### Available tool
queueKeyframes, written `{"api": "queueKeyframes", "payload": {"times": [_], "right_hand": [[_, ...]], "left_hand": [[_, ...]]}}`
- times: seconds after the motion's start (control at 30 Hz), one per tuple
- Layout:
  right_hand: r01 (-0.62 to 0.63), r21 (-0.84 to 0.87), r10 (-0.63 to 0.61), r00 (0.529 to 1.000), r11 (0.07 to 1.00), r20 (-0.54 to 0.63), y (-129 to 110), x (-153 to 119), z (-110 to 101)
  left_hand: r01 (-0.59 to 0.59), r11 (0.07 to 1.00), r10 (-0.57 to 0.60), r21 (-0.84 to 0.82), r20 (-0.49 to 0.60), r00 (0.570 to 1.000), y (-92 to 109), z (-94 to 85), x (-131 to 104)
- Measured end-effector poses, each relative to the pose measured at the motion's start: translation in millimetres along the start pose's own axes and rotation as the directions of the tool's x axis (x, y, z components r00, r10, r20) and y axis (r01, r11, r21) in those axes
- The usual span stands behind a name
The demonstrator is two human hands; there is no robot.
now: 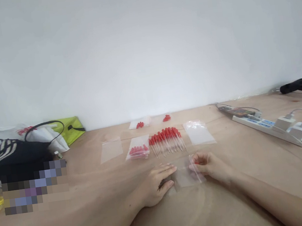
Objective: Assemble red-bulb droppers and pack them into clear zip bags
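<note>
A clear zip bag (186, 177) lies flat on the table between my hands, its opening edge toward the right. My left hand (158, 182) rests at the bag's left side, fingers stretched out over it and thumb apart. My right hand (206, 165) is closed in a pinch at the bag's opening; a bit of red shows between the fingers, looking like a small red rubber bulb (196, 162), mostly hidden. Just beyond are a row of thin droppers with red bulbs (167, 140) and a bag holding several red bulbs (138, 150).
More clear bags (199, 132) lie right of the droppers, another bag (111, 149) to the left. Small red piles (166, 118) sit near the wall. A power strip (267, 129) with chargers and cables is at right; a black bag (20, 158) and green bag (72, 130) stand at left.
</note>
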State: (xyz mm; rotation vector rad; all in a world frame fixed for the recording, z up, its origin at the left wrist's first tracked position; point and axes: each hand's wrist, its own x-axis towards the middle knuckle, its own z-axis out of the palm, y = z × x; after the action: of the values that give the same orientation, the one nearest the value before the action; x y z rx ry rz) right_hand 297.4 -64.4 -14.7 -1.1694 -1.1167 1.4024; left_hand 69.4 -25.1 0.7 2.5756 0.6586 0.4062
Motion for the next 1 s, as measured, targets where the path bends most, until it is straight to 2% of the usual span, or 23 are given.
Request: {"api": "queueKeyframes", "payload": {"times": [0.17,0.27,0.5,0.63,0.73,0.87,1.0], "right_hand": [[0.051,-0.032,-0.053,0.996,0.998,-0.066,1.2,3.8,-1.0],[0.063,-0.068,-0.068,0.996,0.996,-0.064,1.2,4.9,-7.2],[0.053,-0.092,-0.051,0.998,0.994,0.026,-1.1,1.4,-18.6],[0.020,-0.071,-0.018,1.000,0.997,0.020,-2.4,2.8,-14.2],[0.058,-0.158,-0.048,0.997,0.986,0.068,-3.7,4.0,-8.7],[0.122,-0.263,-0.075,0.980,0.957,0.183,-4.3,4.1,-8.3],[0.097,-0.193,-0.072,0.989,0.976,0.132,1.1,4.4,-12.6]], "left_hand": [[0.027,1.000,-0.027,0.008,-0.088,0.996,0.7,-1.8,-1.5],[0.071,0.997,-0.072,-0.008,-0.123,0.990,1.7,-4.4,-2.5],[0.115,0.992,-0.118,-0.049,-0.074,0.990,1.6,-7.4,-2.6],[0.102,0.994,-0.104,-0.046,-0.038,0.994,2.7,-8.3,-1.7],[0.085,0.996,-0.086,-0.028,-0.021,0.996,2.8,-7.5,-0.5],[0.069,0.997,-0.070,-0.037,-0.036,0.997,2.5,-6.4,0.1],[0.048,0.998,-0.052,-0.040,-0.103,0.993,2.5,-7.8,-2.9]]}}
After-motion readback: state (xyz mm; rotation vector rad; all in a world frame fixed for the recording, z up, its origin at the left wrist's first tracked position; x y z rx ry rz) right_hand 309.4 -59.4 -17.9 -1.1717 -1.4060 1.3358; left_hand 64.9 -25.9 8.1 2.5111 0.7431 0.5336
